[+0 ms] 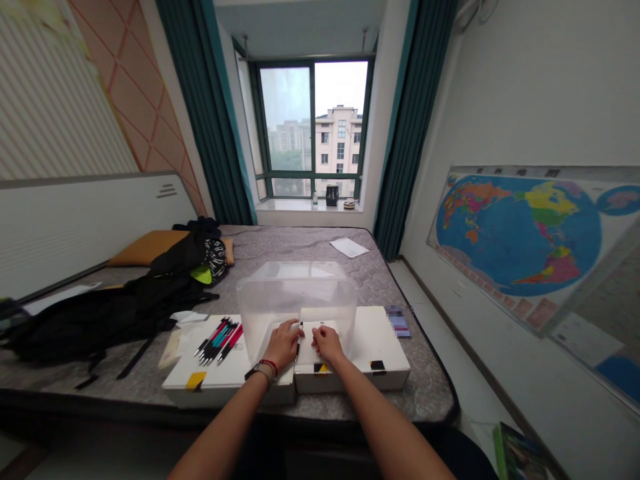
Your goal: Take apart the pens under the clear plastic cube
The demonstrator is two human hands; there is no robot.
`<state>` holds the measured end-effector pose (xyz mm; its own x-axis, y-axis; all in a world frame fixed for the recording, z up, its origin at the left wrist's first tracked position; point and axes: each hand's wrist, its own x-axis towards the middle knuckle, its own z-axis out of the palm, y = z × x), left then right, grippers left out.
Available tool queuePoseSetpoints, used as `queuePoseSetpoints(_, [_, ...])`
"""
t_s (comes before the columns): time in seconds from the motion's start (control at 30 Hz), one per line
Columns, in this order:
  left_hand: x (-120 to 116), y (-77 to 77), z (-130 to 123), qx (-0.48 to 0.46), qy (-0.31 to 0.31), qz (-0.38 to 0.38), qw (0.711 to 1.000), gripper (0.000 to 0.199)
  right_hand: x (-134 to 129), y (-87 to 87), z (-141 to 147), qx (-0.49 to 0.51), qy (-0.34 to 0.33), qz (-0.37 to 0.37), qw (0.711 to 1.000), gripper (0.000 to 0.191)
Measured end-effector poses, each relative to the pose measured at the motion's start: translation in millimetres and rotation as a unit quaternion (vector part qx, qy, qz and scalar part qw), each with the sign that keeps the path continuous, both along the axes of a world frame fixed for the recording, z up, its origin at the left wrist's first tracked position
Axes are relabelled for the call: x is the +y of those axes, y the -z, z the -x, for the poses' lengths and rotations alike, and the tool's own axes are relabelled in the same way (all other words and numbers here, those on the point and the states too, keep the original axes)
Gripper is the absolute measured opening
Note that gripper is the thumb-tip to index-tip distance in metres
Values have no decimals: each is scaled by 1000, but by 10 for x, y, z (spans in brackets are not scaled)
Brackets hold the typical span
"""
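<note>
My left hand (283, 345) has its fingers bent around a slim black-and-white pen (299, 343), which stands roughly lengthwise near the seam between two white boxes. Close by on the right, my right hand (327, 345) is curled with its fingertips pressed together; whatever might be in them is hidden. Both hands are at the open side of a clear plastic bin (295, 293) tipped on its side. It rests across the left white box (225, 383) and the right white box (380, 340). Several pens (220, 340) in black, teal and red lie side by side on the left box.
The boxes sit on a grey mattress (425, 373) near its front edge. A black backpack (125, 310) and an orange cushion (150, 250) lie at left. White paper (349, 247) is toward the window. A blurred purple item (399, 322) lies beside the right box.
</note>
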<state>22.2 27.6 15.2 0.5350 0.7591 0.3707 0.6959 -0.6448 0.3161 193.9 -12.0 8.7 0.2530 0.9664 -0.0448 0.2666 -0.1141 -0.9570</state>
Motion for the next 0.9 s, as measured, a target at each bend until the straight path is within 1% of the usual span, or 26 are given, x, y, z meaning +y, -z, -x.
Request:
queuePoseSetpoints(0.13, [-23,-28,2,-3,2,3,1000,26,3,2,1,-1,2,1,1000,30])
queuePoseSetpoints(0.27, [-40,-50,8,-1,8,7,1000,26,19,39,-1,-2,3,-5,1000,31])
queuePoseSetpoints(0.47, [-64,-79,7,-2,18,-1,1000,19,46,76,-12,28,-4,2,1000,32])
queuePoseSetpoints(0.6, [-52,-71,-2,0,14,-3,1000,18,49,79,-17,21,4,-2,1000,33])
queuePoseSetpoints(0.77, [-34,-34,-13,10,2,-6,1000,21,39,71,-15,12,11,-2,1000,32])
queuePoseSetpoints(0.9, [-50,-33,-21,0,-17,-28,999,25,43,62,-16,3,18,4,1000,32])
